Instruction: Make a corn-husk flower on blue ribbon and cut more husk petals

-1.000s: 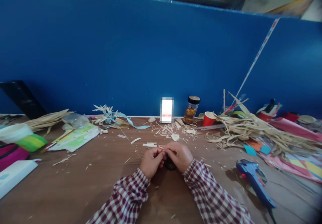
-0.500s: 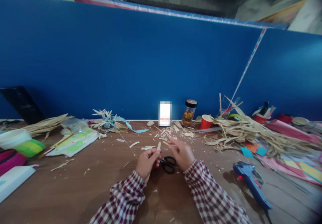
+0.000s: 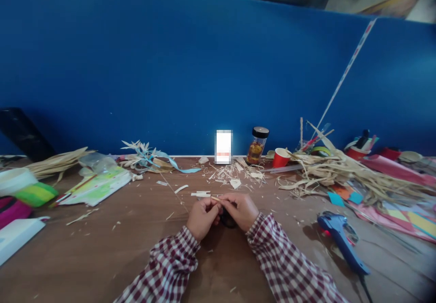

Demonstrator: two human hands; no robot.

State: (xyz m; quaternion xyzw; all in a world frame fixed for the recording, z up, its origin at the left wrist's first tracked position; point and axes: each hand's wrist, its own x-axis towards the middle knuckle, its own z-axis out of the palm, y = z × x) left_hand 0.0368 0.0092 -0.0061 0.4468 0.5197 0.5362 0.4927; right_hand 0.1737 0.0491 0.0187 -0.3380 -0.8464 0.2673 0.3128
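My left hand (image 3: 203, 216) and my right hand (image 3: 241, 208) meet over the middle of the table, fingertips close together. Both are closed in a pinch around a small pale strip (image 3: 215, 199), which looks like dried husk or thin wood; the fingers cover most of it. Partly hidden under my hands are the black handles of a pair of scissors (image 3: 229, 222). A few flat pale strips (image 3: 200, 194) lie just beyond my left hand. Farther off is a heap of pale shavings (image 3: 226, 174).
A glue gun (image 3: 342, 239) lies at the right. Behind it spreads a pile of dried strips (image 3: 320, 171), with a red cup (image 3: 281, 158) and a dark-lidded jar (image 3: 258, 146) alongside. On the left are a painted sheet (image 3: 98, 188) and a white box (image 3: 20, 237). A blue partition (image 3: 170, 67) closes the back.
My right hand has moved left and down to join my left hand, and its fingers have closed. The strip that stood up from my left hand no longer shows upright. The view has tilted down slightly.
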